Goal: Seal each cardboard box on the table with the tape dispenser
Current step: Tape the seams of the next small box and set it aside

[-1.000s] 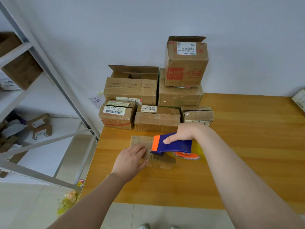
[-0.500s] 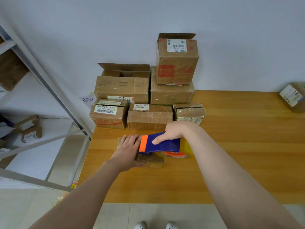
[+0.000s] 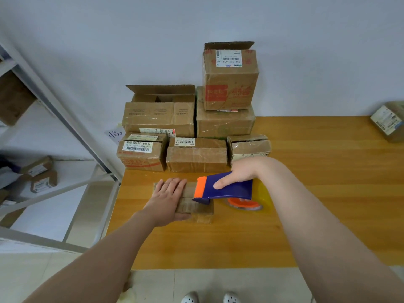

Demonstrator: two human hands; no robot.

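Observation:
A small flat cardboard box (image 3: 200, 212) lies near the left end of the wooden table (image 3: 328, 215). My left hand (image 3: 168, 199) rests flat on top of it, fingers straight, thumb at its near edge. My right hand (image 3: 239, 174) grips the blue and orange tape dispenser (image 3: 223, 189), whose orange front edge meets the box top just right of my left fingers. The tape roll (image 3: 246, 203) with its orange core hangs past the box's right side.
Several cardboard boxes (image 3: 196, 156) are stacked against the wall behind, two with open flaps (image 3: 161, 92). Another labelled box (image 3: 389, 121) sits at the table's far right. A metal shelf rack (image 3: 65, 119) with boxes stands left of the table.
My left hand slid up from the box's near left corner onto its top. The dispenser stayed on the box while my view shifted slightly left.

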